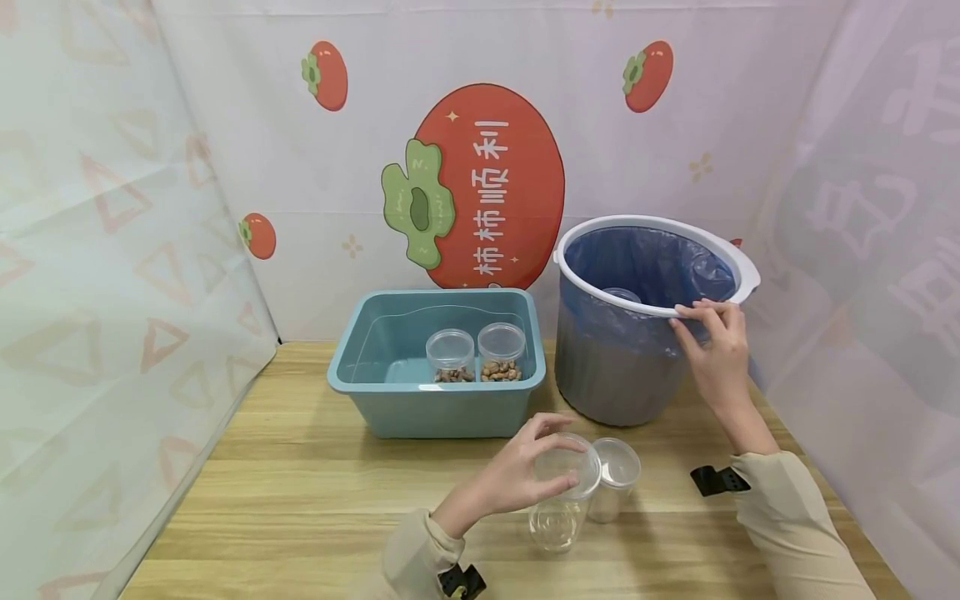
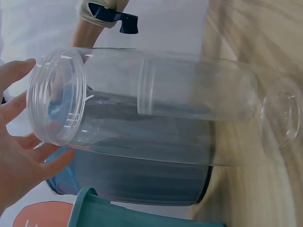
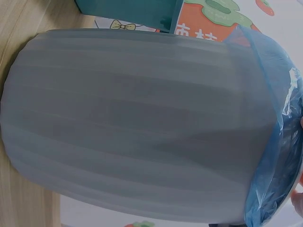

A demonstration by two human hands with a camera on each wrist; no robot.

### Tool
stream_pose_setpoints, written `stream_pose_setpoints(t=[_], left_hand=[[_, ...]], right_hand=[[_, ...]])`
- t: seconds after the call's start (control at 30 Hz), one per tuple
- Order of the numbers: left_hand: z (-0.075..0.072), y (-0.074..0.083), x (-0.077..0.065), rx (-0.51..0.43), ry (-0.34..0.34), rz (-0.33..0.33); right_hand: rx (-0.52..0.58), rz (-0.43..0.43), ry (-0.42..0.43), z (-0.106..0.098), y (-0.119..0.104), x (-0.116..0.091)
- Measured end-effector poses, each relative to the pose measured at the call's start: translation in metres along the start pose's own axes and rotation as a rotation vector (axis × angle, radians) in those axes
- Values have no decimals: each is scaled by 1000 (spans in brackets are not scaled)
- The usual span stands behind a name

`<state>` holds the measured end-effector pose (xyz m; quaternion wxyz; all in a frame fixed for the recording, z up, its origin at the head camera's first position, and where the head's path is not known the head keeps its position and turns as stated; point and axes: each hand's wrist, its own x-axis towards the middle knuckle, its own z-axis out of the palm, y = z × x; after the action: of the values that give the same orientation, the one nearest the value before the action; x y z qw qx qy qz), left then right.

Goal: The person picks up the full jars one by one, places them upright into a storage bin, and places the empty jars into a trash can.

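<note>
My left hand (image 1: 517, 475) is at the top of a tall clear plastic jar (image 1: 557, 529), its fingers spread beside the capped end. In the left wrist view the jar (image 2: 175, 137) shows no contents, and its screw lid (image 2: 57, 99) is near the fingertips. Right behind it stands a smaller clear jar (image 1: 617, 467) with a lid. With thumb and fingers my right hand (image 1: 718, 354) pinches the white rim of a grey trash can (image 1: 622, 375). A blue bag (image 1: 652, 258) lines the can, and part of a clear round item (image 1: 622, 295) shows inside.
A blue-green plastic basin (image 1: 442, 412) stands left of the trash can. Inside are two clear lidded jars, one (image 1: 452, 354) with brown pieces and one (image 1: 501, 350) with nuts. Printed cloth walls surround the wooden table (image 1: 300, 500).
</note>
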<state>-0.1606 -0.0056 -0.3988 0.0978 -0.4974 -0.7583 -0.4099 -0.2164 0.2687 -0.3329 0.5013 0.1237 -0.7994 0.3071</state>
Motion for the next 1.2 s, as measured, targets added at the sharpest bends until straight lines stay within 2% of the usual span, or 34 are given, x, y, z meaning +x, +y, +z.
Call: stream_pose_setpoints(t=[0.23,0.43,0.57,0.73,0.9,1.2], left_hand=[[7,2,-11,5,-20,-127],[13,4,-18,-20,-21,-205],[16,3,-21,-26,-9,-213],[20,1,-21,-27,9,-182],[24,-1,-22,15,39,-149],[29,-5,-22,-8,102,-144]], right_hand=[[-2,-9,2,0,1,-1],[-3,-10,-6,-1,1,-1],[-3,-15,-2,0,0,-1],[0,-20,14,1,0,-1],[-3,-18,13,0,0,-2],[-4,-19,12,0,0,-2]])
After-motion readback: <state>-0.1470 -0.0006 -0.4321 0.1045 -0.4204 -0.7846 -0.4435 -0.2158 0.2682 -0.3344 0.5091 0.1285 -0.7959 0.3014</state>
